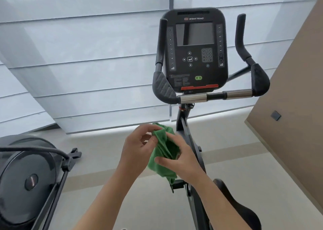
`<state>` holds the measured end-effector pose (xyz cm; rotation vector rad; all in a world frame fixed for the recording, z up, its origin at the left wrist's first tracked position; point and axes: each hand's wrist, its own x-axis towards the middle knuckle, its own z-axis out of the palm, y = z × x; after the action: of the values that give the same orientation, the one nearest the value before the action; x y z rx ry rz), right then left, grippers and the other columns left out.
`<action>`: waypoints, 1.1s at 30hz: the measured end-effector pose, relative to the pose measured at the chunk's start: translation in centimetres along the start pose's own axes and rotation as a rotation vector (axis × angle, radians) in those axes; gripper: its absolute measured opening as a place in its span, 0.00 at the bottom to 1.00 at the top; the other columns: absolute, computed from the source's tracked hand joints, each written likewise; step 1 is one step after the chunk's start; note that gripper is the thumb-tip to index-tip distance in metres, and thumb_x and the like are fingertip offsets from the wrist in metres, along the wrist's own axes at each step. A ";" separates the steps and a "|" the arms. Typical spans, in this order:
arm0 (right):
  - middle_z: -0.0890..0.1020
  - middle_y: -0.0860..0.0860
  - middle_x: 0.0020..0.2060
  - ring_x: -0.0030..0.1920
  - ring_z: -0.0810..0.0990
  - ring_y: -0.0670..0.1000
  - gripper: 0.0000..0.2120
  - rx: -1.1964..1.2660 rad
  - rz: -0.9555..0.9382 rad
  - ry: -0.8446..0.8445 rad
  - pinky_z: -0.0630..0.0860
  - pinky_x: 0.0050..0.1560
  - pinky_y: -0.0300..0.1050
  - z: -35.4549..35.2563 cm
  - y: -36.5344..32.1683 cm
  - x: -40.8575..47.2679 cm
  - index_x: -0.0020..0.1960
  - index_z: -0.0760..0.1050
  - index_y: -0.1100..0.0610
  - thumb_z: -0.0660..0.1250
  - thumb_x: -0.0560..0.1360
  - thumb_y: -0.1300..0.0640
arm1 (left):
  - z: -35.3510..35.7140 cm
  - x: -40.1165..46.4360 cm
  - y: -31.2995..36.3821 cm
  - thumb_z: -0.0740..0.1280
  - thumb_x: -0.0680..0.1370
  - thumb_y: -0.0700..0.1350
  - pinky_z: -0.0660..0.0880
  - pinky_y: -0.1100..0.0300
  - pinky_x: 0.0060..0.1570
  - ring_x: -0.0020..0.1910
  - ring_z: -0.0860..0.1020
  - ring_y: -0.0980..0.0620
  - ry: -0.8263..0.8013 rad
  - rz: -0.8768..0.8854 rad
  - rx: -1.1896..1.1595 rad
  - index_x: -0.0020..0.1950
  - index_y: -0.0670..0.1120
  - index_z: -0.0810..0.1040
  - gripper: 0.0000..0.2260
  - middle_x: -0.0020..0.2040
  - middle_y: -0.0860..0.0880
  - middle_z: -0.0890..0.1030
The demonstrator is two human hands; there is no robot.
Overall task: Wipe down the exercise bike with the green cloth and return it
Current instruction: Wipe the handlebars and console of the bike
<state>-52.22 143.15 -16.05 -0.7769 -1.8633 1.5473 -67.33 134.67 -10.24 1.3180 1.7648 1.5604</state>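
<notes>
A black exercise bike stands in front of me, its console (pixel 194 51) upright with a dark screen and a green button. Its handlebar (pixel 215 96) crosses below the console, and part of the saddle (pixel 241 210) shows at the lower right. I hold a bunched green cloth (pixel 164 151) in front of the bike's frame post, below the handlebar. My left hand (pixel 138 147) pinches the cloth's upper edge. My right hand (pixel 183 159) grips its right side, with the thumb lying across the folds.
Another dark fitness machine (pixel 29 179) with a round housing and a cable stands at the lower left. Pale window blinds (pixel 87 55) fill the background. A beige wall (pixel 297 107) with a small dark socket runs along the right. The floor is light grey.
</notes>
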 end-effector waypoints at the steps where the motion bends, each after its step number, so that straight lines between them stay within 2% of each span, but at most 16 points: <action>1: 0.77 0.41 0.65 0.67 0.78 0.46 0.29 -0.017 -0.020 0.032 0.79 0.66 0.50 0.3 0.0 0.7 0.70 0.77 0.38 0.80 0.72 0.52 | -0.2 0.8 -0.3 0.69 0.80 0.34 0.81 0.60 0.47 0.48 0.86 0.48 -0.035 0.004 -0.015 0.52 0.58 0.85 0.18 0.51 0.53 0.87; 3: 0.79 0.40 0.62 0.64 0.79 0.45 0.20 -0.039 -0.051 0.117 0.78 0.64 0.44 0.7 0.1 2.1 0.65 0.81 0.40 0.77 0.76 0.55 | -0.9 2.5 -1.2 0.70 0.80 0.34 0.80 0.63 0.47 0.49 0.86 0.49 -0.103 0.021 -0.021 0.52 0.59 0.85 0.18 0.52 0.53 0.87; 6: 0.81 0.39 0.58 0.60 0.81 0.42 0.15 -0.108 -0.061 0.248 0.77 0.57 0.32 1.2 -0.6 4.2 0.60 0.83 0.39 0.75 0.78 0.56 | -2.7 5.6 -2.8 0.72 0.80 0.36 0.82 0.59 0.48 0.50 0.85 0.50 -0.157 0.046 -0.027 0.52 0.58 0.84 0.15 0.53 0.53 0.86; 9: 0.81 0.39 0.56 0.58 0.82 0.42 0.17 -0.215 -0.085 0.371 0.77 0.56 0.32 2.0 -1.8 6.4 0.59 0.83 0.41 0.75 0.78 0.61 | -5.0 8.9 -3.8 0.74 0.79 0.39 0.82 0.61 0.47 0.50 0.85 0.50 -0.201 0.063 -0.038 0.51 0.59 0.84 0.14 0.53 0.54 0.86; 12: 0.79 0.39 0.56 0.58 0.81 0.43 0.20 -0.340 -0.158 0.514 0.78 0.58 0.32 2.2 -3.7 9.1 0.60 0.81 0.44 0.75 0.76 0.66 | -7.1 12.5 -4.7 0.72 0.78 0.35 0.81 0.62 0.48 0.50 0.85 0.51 -0.234 0.088 -0.059 0.52 0.57 0.84 0.15 0.53 0.54 0.86; 17: 0.76 0.45 0.60 0.60 0.78 0.41 0.22 -0.699 -0.238 0.718 0.73 0.64 0.29 2.1 -7.0 13.9 0.64 0.83 0.53 0.78 0.72 0.66 | -8.8 17.8 -6.4 0.71 0.79 0.34 0.81 0.63 0.47 0.49 0.84 0.52 -0.290 0.078 -0.099 0.50 0.56 0.85 0.15 0.52 0.55 0.86; 23: 0.75 0.49 0.62 0.60 0.76 0.42 0.22 -0.905 -0.245 0.781 0.69 0.66 0.25 2.9 -8.7 18.6 0.63 0.83 0.55 0.78 0.71 0.67 | -10.2 21.0 -8.3 0.70 0.79 0.33 0.80 0.61 0.47 0.48 0.83 0.54 -0.345 0.079 -0.140 0.49 0.56 0.85 0.16 0.50 0.57 0.85; 26: 0.74 0.51 0.65 0.61 0.75 0.44 0.28 -1.012 -0.252 0.808 0.63 0.68 0.22 3.3 -8.6 20.6 0.68 0.80 0.55 0.78 0.70 0.69 | -10.7 22.2 -9.0 0.70 0.78 0.33 0.80 0.64 0.46 0.49 0.83 0.54 -0.327 0.086 -0.157 0.48 0.57 0.84 0.18 0.51 0.58 0.85; 27: 0.74 0.51 0.66 0.63 0.75 0.47 0.33 -1.052 -0.252 0.803 0.65 0.69 0.25 3.3 -8.4 21.4 0.72 0.77 0.53 0.77 0.69 0.69 | -10.7 22.7 -9.1 0.69 0.78 0.32 0.79 0.65 0.46 0.49 0.83 0.54 -0.318 0.084 -0.160 0.47 0.59 0.84 0.19 0.50 0.58 0.85; 30: 0.74 0.49 0.69 0.68 0.75 0.51 0.43 -1.040 -0.188 0.706 0.75 0.68 0.43 3.5 -7.4 23.8 0.81 0.64 0.50 0.76 0.71 0.68 | -10.4 24.1 -9.5 0.69 0.78 0.32 0.80 0.63 0.46 0.49 0.84 0.53 -0.310 0.079 -0.165 0.47 0.60 0.83 0.20 0.51 0.58 0.85; 33: 0.72 0.47 0.75 0.71 0.71 0.52 0.41 -1.143 -0.003 0.575 0.73 0.69 0.56 4.4 -5.1 25.9 0.82 0.62 0.48 0.74 0.73 0.57 | -10.0 25.5 -9.9 0.69 0.79 0.32 0.80 0.62 0.46 0.48 0.84 0.52 -0.294 0.092 -0.161 0.48 0.60 0.83 0.20 0.51 0.57 0.85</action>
<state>-72.86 158.93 -9.82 -1.4731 -2.1376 0.0383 -90.57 152.25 -10.18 1.4791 1.3900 1.4361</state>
